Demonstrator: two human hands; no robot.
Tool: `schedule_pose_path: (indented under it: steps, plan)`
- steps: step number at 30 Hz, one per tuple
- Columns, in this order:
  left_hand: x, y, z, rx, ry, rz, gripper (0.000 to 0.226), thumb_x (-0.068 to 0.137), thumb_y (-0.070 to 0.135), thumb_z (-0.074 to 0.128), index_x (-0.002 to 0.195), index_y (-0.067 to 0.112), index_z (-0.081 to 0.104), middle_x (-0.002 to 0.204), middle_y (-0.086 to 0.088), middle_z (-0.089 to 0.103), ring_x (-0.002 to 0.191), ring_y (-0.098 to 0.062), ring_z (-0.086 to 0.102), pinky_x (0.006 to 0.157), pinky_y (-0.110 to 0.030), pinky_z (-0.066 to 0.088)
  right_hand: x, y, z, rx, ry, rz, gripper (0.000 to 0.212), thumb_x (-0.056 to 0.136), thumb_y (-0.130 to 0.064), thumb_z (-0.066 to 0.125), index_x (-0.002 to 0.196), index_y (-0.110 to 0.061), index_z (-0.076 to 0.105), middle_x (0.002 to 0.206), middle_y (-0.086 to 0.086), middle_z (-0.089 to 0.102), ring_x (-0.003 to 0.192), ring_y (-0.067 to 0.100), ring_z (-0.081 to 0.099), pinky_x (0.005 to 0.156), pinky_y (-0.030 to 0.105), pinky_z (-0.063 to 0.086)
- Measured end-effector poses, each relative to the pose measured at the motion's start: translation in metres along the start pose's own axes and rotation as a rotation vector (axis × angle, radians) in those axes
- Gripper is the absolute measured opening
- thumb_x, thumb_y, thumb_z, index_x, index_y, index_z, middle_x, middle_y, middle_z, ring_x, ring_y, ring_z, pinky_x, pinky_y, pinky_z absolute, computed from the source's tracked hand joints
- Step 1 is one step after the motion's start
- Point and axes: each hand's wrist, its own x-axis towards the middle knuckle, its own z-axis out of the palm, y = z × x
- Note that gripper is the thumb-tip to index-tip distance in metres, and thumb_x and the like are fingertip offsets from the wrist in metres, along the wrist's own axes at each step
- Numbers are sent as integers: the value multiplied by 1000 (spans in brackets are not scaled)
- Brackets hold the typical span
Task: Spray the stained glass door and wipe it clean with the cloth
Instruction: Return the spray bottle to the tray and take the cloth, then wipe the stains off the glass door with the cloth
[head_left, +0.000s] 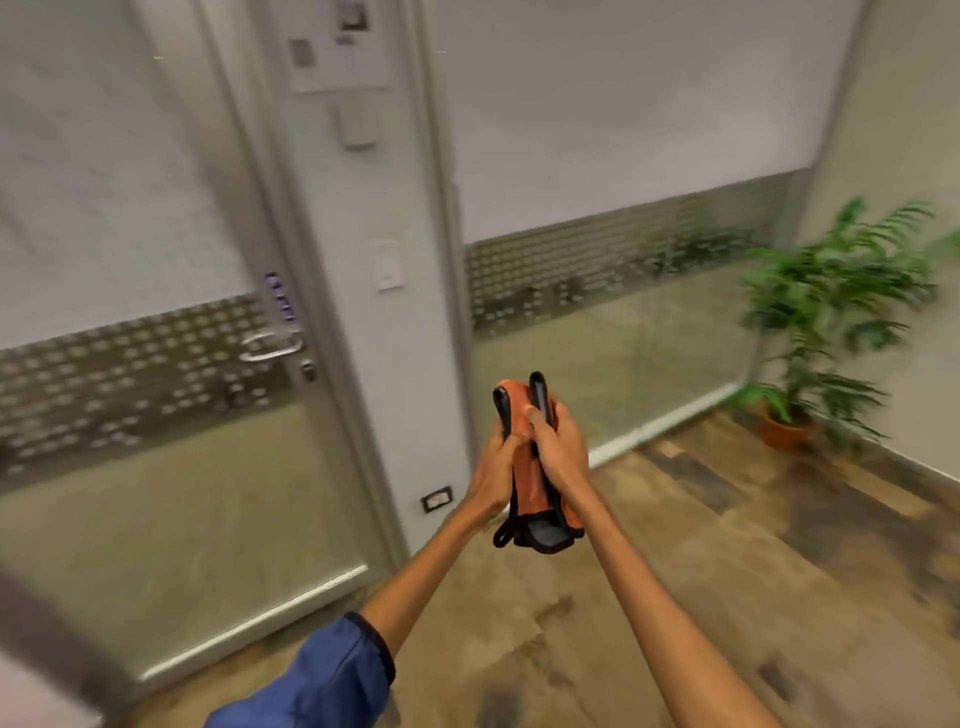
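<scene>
An orange cloth (530, 499) with dark edging is folded and held upright in front of me with both hands. My left hand (493, 473) grips its left side and my right hand (558, 447) grips its right side near the top. The glass door (156, 322) stands to the left, frosted above, with a dotted band at mid height and clear glass below. A metal lever handle (270, 347) and a keypad (283, 301) sit on its right edge. No spray bottle is in view. The picture is blurred by motion.
A grey pillar (384, 322) with a light switch (385, 264) and a floor-level outlet (437, 501) stands right of the door. A glass wall (613, 270) runs to the right corner, where a potted plant (826, 332) stands on the wood-pattern floor (675, 571).
</scene>
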Motion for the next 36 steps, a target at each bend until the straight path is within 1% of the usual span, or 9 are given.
schedule_pose_path:
  steps: [3,5,8,12,17,20,23,29,36]
  plan:
    - [10,1,-85,70,194,5,31,105,32,39,136,33,45,117,6,63,101,-9,65,76,-15,52,9,-21,88,44,-100,1,35,94,-45,50,120,-25,62,107,1,72,97,24,69,89,46,57]
    - [17,1,-139,177,303,0,28,104,34,35,131,39,39,114,3,60,98,-15,62,77,-22,51,13,-37,141,55,-146,-31,30,96,-41,49,117,-24,63,103,0,72,94,22,69,88,44,57]
    - [30,1,-215,271,404,33,43,106,26,33,148,36,29,112,18,55,94,1,57,81,-22,48,23,-53,215,57,-208,-79,23,100,-28,46,114,-21,62,99,-2,69,90,21,67,80,35,54]
    - [43,0,-311,326,558,32,42,103,22,33,144,31,42,94,-1,67,78,-10,60,74,-39,55,35,-77,309,57,-293,-171,24,98,-13,45,111,-22,63,88,-7,64,73,7,60,64,23,48]
    - [42,2,-407,365,813,28,35,104,29,34,133,23,52,105,-1,69,90,-13,66,85,-47,56,35,-107,414,125,-337,-176,22,95,-19,47,101,-16,68,87,5,71,80,27,67,65,35,50]
    - [35,11,-456,388,946,14,35,104,34,34,134,27,52,108,10,68,96,-8,65,86,-43,56,27,-127,465,169,-392,-217,21,98,-21,49,101,-13,68,90,6,71,84,24,66,67,32,45]
    - [27,19,-501,401,1046,27,39,103,16,34,138,20,51,110,11,65,97,-5,64,85,-35,54,14,-144,508,204,-479,-291,19,101,-23,51,98,-12,67,85,1,68,77,13,61,63,29,40]
    - [12,31,-587,365,1097,79,37,102,10,35,127,22,58,100,3,71,77,-9,65,65,-27,51,-9,-167,596,230,-528,-397,21,102,-30,52,97,-15,67,71,-8,61,65,3,56,59,27,39]
    - [-6,53,-686,168,992,153,26,102,6,42,116,19,60,84,7,69,63,1,63,59,-18,49,-52,-197,702,291,-560,-504,34,100,-22,54,131,-31,64,114,-6,74,100,8,69,83,31,57]
